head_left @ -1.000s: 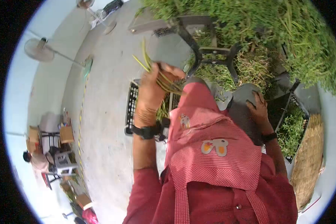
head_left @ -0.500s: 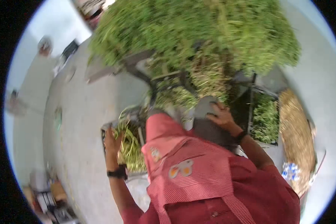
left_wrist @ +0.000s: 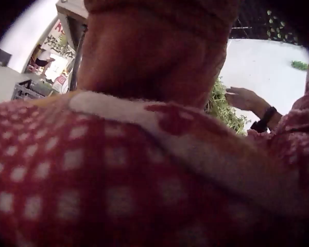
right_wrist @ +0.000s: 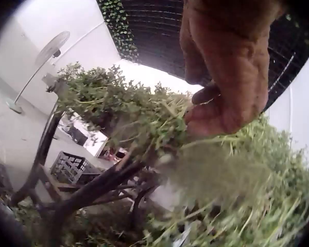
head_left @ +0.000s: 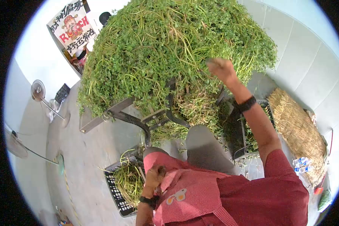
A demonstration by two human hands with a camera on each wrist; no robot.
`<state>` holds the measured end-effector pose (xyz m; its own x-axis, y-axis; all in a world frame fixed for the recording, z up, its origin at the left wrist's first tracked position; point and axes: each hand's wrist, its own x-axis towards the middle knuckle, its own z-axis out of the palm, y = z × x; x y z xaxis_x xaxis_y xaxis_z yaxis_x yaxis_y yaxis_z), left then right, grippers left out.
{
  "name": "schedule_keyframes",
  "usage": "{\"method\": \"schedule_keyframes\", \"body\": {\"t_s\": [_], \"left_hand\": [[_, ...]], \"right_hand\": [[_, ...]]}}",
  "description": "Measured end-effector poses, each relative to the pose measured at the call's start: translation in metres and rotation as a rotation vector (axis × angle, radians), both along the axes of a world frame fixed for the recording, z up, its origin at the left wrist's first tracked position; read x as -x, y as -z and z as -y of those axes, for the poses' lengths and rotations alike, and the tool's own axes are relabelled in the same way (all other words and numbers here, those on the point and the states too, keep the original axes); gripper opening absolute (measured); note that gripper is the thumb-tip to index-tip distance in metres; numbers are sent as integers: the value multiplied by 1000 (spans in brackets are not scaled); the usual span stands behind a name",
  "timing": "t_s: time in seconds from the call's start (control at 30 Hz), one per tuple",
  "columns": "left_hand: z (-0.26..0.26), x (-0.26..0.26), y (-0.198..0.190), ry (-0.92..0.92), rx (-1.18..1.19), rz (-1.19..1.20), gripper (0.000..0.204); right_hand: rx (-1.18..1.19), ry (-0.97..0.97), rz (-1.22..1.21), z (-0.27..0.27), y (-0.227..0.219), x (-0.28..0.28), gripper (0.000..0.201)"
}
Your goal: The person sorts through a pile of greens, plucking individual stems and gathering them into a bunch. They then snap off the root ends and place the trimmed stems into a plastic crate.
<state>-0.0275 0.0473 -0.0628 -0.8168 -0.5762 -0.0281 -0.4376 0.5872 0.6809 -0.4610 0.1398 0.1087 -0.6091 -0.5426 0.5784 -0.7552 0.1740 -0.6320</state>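
A heap of leafy green stems [head_left: 169, 49] covers the table in front of me. My right hand [head_left: 222, 71] is over the heap's near right side, its fingers curled in. Up close in the right wrist view, thumb and fingertips pinch at green stems [right_wrist: 167, 110]; part of the greenery below is blurred. My left hand [head_left: 154, 177] rests loosely curled on the pink checked apron [head_left: 192, 184] over my lap, with no stems showing in it. Beside it on the floor, a black crate [head_left: 113, 188] contains long yellow-green stems [head_left: 129, 182].
Dark table legs [head_left: 169, 109] stand just beyond my knees, with loose stems [head_left: 199, 107] piled under the table. To the right are another dark crate [head_left: 245, 132] of greens and a rolled straw mat [head_left: 293, 124]. Standing fans [head_left: 39, 90] are at the left.
My left hand came down with stems to the left crate and now rests on the apron without them. My right hand left the knee and reached up to the heap. The head view turned right.
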Motion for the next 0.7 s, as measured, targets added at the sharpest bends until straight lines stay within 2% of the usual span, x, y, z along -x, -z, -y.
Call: {"method": "schedule_keyframes", "body": {"t_s": [0.1,0.17,0.23,0.27,0.33,0.37,0.4,0.43,0.5,0.63,0.7], "left_hand": [[-2,-2,4,-30,59,-35,22],[5,-7,18,-27,50,51,21],[11,-13,37,54,76,-59,21],[11,-14,43,37,39,-71,22],[6,-12,35,7,56,-48,22],[4,-10,32,-17,64,-20,21],[3,-10,34,-52,-33,-124,21],[3,-7,29,-31,-28,-117,21],[-2,-5,17,-104,-13,-10,21],[3,-6,33,-64,23,-82,22],[-2,-2,17,-80,23,-19,21]], "right_hand": [[56,-2,18,43,-32,12,35],[104,-36,57,72,-44,22,40],[-30,170,-65,103,-47,30,56],[-22,170,-68,114,-50,26,56],[-164,280,-38,133,-52,12,68],[-180,261,-2,140,-52,5,65],[-195,247,38,146,-52,-1,62],[-189,266,48,151,-53,-6,62],[87,184,181,159,-51,-22,48],[236,148,249,160,-48,-43,32],[328,83,257,161,-40,-43,27]]}}
